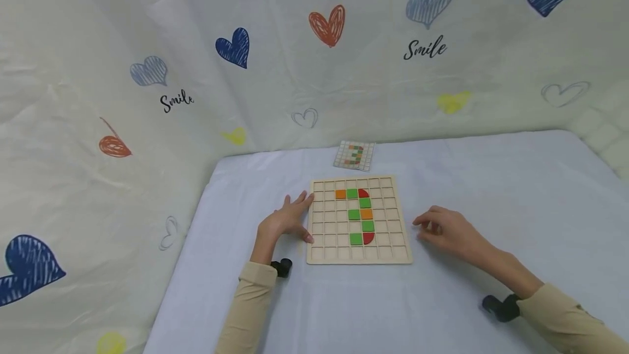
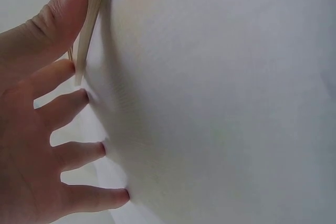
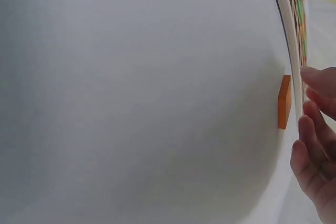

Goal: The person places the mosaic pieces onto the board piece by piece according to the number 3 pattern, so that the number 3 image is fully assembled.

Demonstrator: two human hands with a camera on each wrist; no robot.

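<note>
A square wooden grid board [image 1: 393,228] lies on the table with green square tiles [image 1: 354,214], orange square tiles [image 1: 366,214] and two red rounded tiles [image 1: 368,239] set in its cells, forming a figure 3. At the board's left edge my left hand [image 1: 286,220] spreads its fingers, thumb and fingertips against the rim. My right hand [image 1: 449,229] hovers beside the right edge, fingers loosely bent, nothing seen between them. In the right wrist view a loose orange tile [image 3: 284,102] sits near that edge, close to the fingers; the hand hides it in the head view.
A small card [image 1: 354,155] printed with a grid and a similar coloured 3 lies behind the board, by the table's far edge. White cloth [image 1: 491,190] covers the table. Behind it hangs a sheet printed with hearts [image 1: 328,26].
</note>
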